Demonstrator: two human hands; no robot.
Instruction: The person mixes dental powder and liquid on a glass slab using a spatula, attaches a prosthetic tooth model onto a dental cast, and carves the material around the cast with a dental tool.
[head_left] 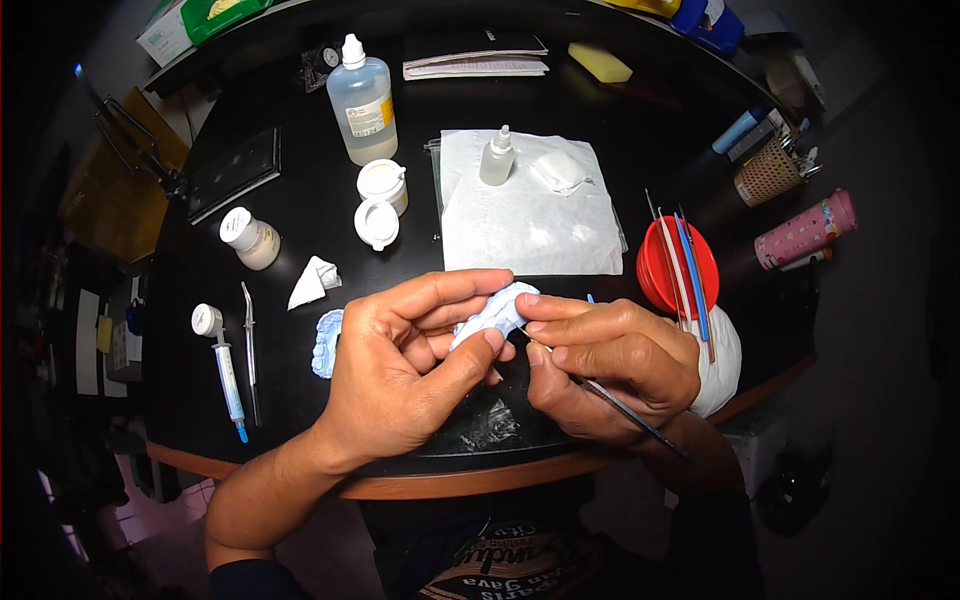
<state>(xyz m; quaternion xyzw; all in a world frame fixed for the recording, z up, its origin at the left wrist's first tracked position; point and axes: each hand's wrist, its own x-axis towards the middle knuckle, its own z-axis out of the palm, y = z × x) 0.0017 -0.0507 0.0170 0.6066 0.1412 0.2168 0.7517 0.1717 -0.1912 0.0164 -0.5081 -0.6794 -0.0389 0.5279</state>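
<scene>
Pinched in the fingers of my left hand [405, 340] is a pale blue dental cast [497, 312], tilted above the front of the black table. My right hand [615, 370] grips a thin, dark-handled tool [632, 416] like a pen. Its tip is at the cast's right side, mostly covered by my fingers, so I cannot tell whether it is a brush or a carver. The right fingertips touch the cast too. A second pale blue dental cast [325, 345] lies on the table, partly behind my left hand.
Left are a syringe [229, 385], tweezers [249, 350], a small jar [252, 240] and crumpled tissue [316, 282]. Ahead stand a large bottle [362, 110], an open white pot [382, 185] and a dropper bottle [497, 160] on white paper [530, 235]. Right, a red bowl [655, 265] bears several thin tools.
</scene>
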